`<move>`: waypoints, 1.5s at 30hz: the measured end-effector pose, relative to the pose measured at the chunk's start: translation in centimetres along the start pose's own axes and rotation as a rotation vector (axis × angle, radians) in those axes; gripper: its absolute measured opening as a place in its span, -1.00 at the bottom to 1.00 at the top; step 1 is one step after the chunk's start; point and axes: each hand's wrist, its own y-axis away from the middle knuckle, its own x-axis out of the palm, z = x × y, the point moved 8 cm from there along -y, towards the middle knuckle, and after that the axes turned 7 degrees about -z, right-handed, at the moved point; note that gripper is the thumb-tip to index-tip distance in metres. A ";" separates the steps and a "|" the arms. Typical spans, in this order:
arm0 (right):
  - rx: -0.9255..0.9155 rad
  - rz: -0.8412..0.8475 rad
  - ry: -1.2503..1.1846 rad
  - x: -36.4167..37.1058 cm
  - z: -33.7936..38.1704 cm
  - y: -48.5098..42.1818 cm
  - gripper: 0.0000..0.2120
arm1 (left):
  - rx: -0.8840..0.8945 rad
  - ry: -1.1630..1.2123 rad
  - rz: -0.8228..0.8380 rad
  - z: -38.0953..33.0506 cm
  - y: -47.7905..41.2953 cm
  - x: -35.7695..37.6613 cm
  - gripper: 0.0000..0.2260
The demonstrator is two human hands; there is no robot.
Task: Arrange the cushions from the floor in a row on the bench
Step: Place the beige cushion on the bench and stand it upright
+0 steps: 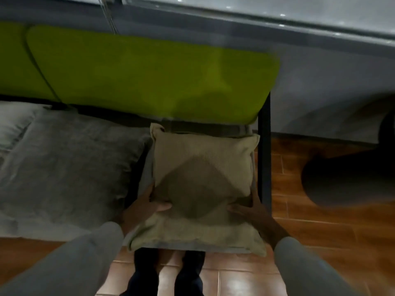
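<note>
A beige cushion [203, 163] sits at the end of the bench [264, 150], its upper edge leaning toward the green back pad [149, 77] just behind it; a flatter beige band juts out below it over the seat's front edge, and whether that is the same cushion folded or a second one underneath cannot be told. The left hand [147, 206] grips the cushion's lower left side, thumb laid across the front face and fingers wrapped round the edge out of sight; the right hand [250, 210] holds the lower right side, thumb on the front, one finger stretched up along the edge, the rest hidden behind the fabric. Pale grey sleeves [85, 263] run from both hands down toward the camera.

Just left of the beige cushion, nearly touching it, lies a large grey cushion [64, 163] on the same seat; beyond that, farther left, a paler cushion [12, 122] shows only in part. Right of the beige cushion stands the bench's dark upright leg; past it lie brown floor tiles [320, 231] and a dark rounded shape [342, 178], too blurred to name. Directly below the beige cushion two dark trouser legs [166, 272] stand on the tiles.
</note>
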 end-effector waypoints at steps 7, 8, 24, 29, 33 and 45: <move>0.026 -0.019 -0.054 -0.9 -0.9 0.8 0.25 | -0.032 0.112 -0.067 1.4 -0.1 -0.2 0.02; 0.034 -0.008 -0.058 -0.9 -0.7 1.0 0.27 | -0.041 0.122 -0.053 1.4 0.0 -0.3 0.00; 0.146 0.018 -0.184 -1.1 -6.1 4.0 -0.03 | -0.163 -0.005 0.094 3.9 4.9 1.0 0.16; 0.116 -0.040 -0.283 -2.1 -2.9 4.5 -0.27 | -0.119 0.066 0.027 1.0 4.8 -0.9 -0.09; 0.054 -0.088 -0.311 -3.5 1.8 4.9 -0.31 | -0.038 0.051 -0.002 -3.6 4.4 -3.6 -0.47; -0.223 -0.449 -0.351 -9.7 18.8 10.3 -0.73 | 0.332 0.237 -0.108 -20.7 4.4 -11.5 -0.89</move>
